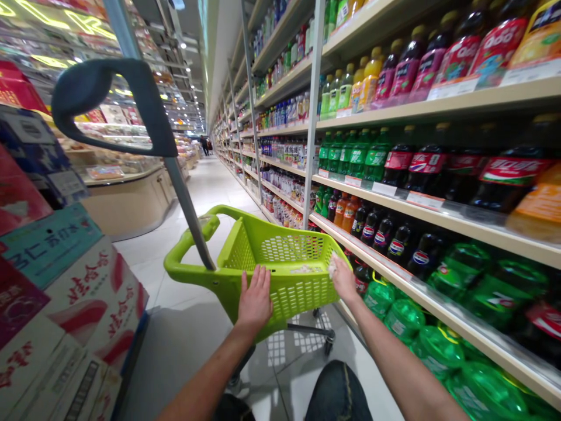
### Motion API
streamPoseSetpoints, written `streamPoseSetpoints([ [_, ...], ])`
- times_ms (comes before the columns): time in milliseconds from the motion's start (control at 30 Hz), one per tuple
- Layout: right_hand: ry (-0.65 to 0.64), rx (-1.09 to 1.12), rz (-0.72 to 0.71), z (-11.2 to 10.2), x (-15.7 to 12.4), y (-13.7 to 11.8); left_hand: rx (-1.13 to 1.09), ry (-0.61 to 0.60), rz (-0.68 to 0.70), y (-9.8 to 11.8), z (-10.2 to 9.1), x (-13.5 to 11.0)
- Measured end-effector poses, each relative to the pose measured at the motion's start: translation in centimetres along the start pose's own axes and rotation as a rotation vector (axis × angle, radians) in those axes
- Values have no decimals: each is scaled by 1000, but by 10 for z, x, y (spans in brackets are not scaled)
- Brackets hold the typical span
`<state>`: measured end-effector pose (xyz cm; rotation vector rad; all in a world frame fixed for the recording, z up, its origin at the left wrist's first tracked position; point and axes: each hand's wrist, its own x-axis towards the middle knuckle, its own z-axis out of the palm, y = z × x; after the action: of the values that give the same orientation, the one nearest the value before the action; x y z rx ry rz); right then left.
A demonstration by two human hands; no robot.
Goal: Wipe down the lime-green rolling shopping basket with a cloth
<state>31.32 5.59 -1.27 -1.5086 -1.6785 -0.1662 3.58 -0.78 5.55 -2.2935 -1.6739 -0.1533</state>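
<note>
A lime-green plastic shopping basket on wheels [280, 245] stands in the aisle in front of me. My left hand [254, 299] lies flat against its near wall, fingers stretched out and together. My right hand [342, 279] rests on the basket's right rim, fingers curled around a small white crumpled thing I cannot name. The basket's long grey handle [131, 105] slants up to the left, close to the camera. Something pale lies at the bottom of the basket.
Shelves of soft-drink bottles [394, 158] run along the right, with large green bottles [407, 316] on the lowest shelf. Stacked cartons [65, 304] stand at the left. The tiled aisle [205, 187] stretches ahead, with a person far off.
</note>
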Motion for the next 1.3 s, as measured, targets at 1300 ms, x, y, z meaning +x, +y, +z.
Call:
streamPoseSetpoints([
  [1300,-63,-46,-103,-8,-19,-7,-4,-15,36,9,2,-2],
])
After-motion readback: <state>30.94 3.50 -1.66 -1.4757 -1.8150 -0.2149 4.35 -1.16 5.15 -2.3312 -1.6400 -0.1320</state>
